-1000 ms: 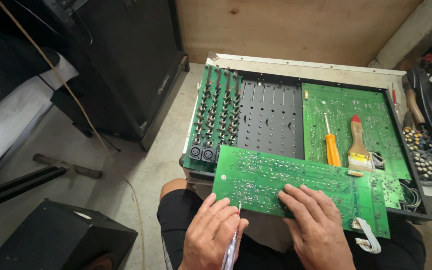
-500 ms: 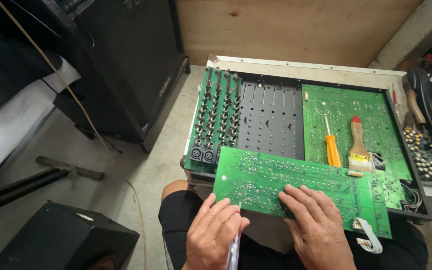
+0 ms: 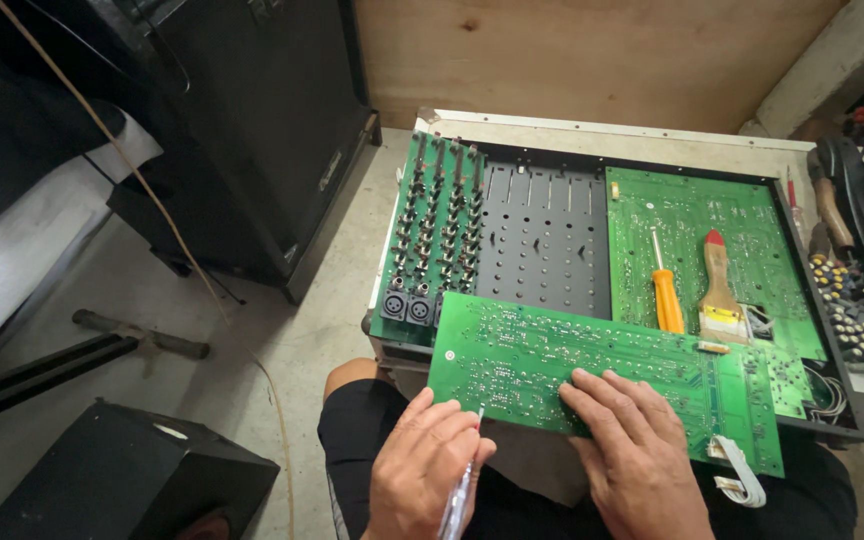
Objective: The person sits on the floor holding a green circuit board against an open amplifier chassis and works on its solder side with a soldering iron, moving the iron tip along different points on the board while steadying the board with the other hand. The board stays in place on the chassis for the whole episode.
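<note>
While the fingers (image 3: 452, 420) of the left hand (image 3: 422, 470) stayed pinched around a thin clear-barrelled tool (image 3: 457, 500), its tip had crept up to the near edge of the long green circuit board (image 3: 572, 370) — a small advance over the second before. The right hand (image 3: 637, 455) remained flat on that board, fingers spread and pressing it down across the lap, so the work looked steady rather than shifting. Beyond lay an opened mixer chassis (image 3: 542, 240) — an orange screwdriver (image 3: 666, 295) and a paintbrush (image 3: 720, 295) resting on its inner board. Bare concrete floor (image 3: 282, 350), a black speaker cabinet (image 3: 252, 130) and plywood wall (image 3: 572, 60) surrounded it.
</note>
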Demonstrator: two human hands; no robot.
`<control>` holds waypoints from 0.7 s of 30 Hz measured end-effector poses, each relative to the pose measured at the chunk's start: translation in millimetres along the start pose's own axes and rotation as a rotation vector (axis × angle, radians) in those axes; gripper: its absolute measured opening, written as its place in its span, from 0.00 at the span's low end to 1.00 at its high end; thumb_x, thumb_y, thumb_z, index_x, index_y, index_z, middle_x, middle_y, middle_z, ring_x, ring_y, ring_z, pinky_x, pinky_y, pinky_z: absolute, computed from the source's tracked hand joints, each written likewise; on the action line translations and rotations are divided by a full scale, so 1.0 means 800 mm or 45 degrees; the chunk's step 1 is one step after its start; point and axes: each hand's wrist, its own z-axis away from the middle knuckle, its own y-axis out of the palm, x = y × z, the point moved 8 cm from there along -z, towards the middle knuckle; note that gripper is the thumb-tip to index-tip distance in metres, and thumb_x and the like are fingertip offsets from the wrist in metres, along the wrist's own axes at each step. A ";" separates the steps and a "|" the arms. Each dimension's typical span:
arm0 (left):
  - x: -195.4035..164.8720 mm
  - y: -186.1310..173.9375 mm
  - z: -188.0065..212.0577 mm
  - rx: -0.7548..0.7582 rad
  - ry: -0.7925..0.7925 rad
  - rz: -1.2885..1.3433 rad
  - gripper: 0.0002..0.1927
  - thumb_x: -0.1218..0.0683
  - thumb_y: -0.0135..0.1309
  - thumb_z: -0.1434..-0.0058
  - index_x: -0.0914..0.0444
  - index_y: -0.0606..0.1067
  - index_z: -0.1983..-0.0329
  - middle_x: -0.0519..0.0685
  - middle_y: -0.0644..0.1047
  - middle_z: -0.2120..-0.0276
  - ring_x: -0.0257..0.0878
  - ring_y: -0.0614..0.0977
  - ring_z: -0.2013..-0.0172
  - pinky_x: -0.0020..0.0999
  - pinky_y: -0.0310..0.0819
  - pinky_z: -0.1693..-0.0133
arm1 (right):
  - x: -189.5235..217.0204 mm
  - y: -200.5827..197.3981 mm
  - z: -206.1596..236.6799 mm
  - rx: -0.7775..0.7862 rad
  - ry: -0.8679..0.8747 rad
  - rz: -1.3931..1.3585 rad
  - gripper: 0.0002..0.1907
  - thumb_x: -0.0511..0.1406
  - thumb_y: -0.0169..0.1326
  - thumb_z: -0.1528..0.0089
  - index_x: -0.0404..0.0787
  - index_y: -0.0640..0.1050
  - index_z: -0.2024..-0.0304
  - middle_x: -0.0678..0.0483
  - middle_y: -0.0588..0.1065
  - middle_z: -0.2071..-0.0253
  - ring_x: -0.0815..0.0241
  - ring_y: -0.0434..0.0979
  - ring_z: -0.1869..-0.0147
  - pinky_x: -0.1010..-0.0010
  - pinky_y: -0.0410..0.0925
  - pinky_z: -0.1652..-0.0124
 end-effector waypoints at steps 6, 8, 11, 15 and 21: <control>0.001 0.003 0.001 0.030 -0.041 -0.038 0.10 0.60 0.66 0.41 0.65 0.75 0.60 0.53 0.81 0.60 0.51 0.86 0.55 0.54 0.78 0.44 | 0.000 0.000 0.000 0.004 0.013 -0.009 0.30 0.35 0.62 0.50 0.47 0.76 0.43 0.56 0.73 0.39 0.51 0.69 0.33 0.52 0.59 0.35; 0.003 0.002 0.001 0.028 -0.038 -0.042 0.10 0.60 0.66 0.40 0.65 0.75 0.60 0.53 0.81 0.59 0.50 0.86 0.55 0.54 0.78 0.44 | 0.000 0.000 0.000 -0.001 0.012 -0.006 0.30 0.35 0.62 0.50 0.47 0.76 0.43 0.56 0.73 0.39 0.51 0.69 0.33 0.52 0.59 0.35; 0.002 0.002 0.001 0.031 -0.013 -0.052 0.11 0.60 0.66 0.41 0.65 0.75 0.60 0.53 0.81 0.59 0.50 0.86 0.55 0.54 0.78 0.44 | 0.000 0.000 0.001 -0.009 0.008 -0.005 0.30 0.35 0.62 0.50 0.47 0.76 0.43 0.56 0.73 0.39 0.51 0.69 0.32 0.52 0.59 0.34; -0.002 0.003 0.002 0.051 0.023 -0.044 0.12 0.59 0.66 0.42 0.65 0.75 0.60 0.53 0.82 0.60 0.51 0.86 0.55 0.56 0.77 0.44 | 0.000 0.000 0.001 -0.011 0.003 -0.006 0.30 0.35 0.62 0.50 0.47 0.76 0.43 0.56 0.73 0.39 0.52 0.69 0.32 0.52 0.59 0.34; 0.002 0.004 0.001 0.047 -0.041 -0.037 0.12 0.60 0.66 0.41 0.65 0.75 0.59 0.54 0.81 0.59 0.51 0.86 0.55 0.55 0.78 0.44 | -0.001 0.001 0.000 0.006 0.010 0.002 0.31 0.35 0.63 0.51 0.47 0.76 0.44 0.56 0.73 0.39 0.52 0.69 0.33 0.52 0.59 0.35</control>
